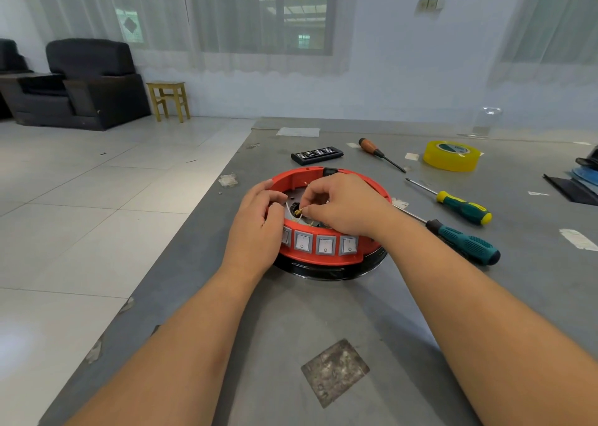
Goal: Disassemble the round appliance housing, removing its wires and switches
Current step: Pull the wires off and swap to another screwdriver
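The round housing point(301, 176) is a red ring on a black base, lying on the grey table point(323, 312). Several white rocker switches point(325, 245) sit in a row along its near wall. My left hand point(257, 228) grips the housing's near-left rim, fingers curled over the edge. My right hand point(343, 204) reaches into the ring from the right and pinches a small brass wire terminal point(297, 212) between thumb and fingertips. Thin white wires point(288, 208) run beside it. The rest of the inside is hidden by my hands.
Right of the housing lie two green-handled screwdrivers point(466, 242) point(462, 207). Behind it are a wooden-handled screwdriver point(375, 149), a black bit case point(317, 154) and a yellow tape roll point(451, 155). The table's left edge drops to a tiled floor.
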The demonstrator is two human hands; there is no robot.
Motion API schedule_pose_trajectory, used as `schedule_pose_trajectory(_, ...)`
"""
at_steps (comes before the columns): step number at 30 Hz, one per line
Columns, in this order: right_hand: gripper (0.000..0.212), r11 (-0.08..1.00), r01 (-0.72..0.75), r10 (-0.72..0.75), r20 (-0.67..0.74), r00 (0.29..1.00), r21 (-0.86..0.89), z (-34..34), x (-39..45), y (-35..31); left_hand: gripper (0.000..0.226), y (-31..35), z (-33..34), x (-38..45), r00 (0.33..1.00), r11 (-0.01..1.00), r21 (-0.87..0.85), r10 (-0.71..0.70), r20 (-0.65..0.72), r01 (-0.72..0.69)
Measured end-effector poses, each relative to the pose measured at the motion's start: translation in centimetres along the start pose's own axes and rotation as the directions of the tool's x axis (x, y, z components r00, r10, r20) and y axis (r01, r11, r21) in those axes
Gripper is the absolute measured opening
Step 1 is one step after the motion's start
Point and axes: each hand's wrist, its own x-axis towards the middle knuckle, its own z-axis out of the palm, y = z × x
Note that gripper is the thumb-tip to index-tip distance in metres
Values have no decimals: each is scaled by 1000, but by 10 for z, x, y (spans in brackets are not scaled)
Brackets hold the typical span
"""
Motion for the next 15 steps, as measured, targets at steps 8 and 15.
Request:
schedule_pose_trajectory(8,4,994,107,-110,-183,977,-26,3,-2,-3,27,16,4,-9,981,990,67,135,-140,-127)
schedule_pose_trajectory(15,18,978,156,-126,-208,970,137,5,-6,-5,21,19,5,-12,980,995,-16,94,-173,-98)
